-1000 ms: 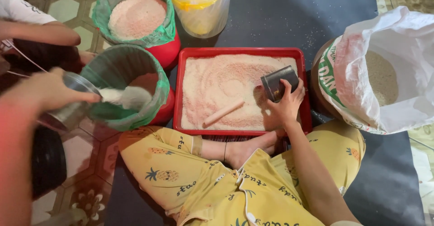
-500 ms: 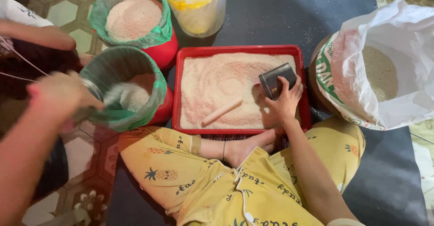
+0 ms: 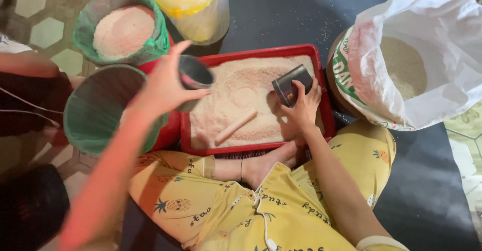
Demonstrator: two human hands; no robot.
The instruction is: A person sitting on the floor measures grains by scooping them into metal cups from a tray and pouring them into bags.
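Left hand [image 3: 165, 85] grips cup [image 3: 195, 73]; right hand [image 3: 303, 105] grips tin [image 3: 291, 84].

The left hand [image 3: 163, 87] is motion-blurred, the yellow-lined bucket [image 3: 193, 10] is cut off by the top edge, and the white sack [image 3: 427, 55] hides its contents' depth.

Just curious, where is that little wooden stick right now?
The wooden stick lies on the powder in the red tray, below and left of the right hand holding a metal cup.
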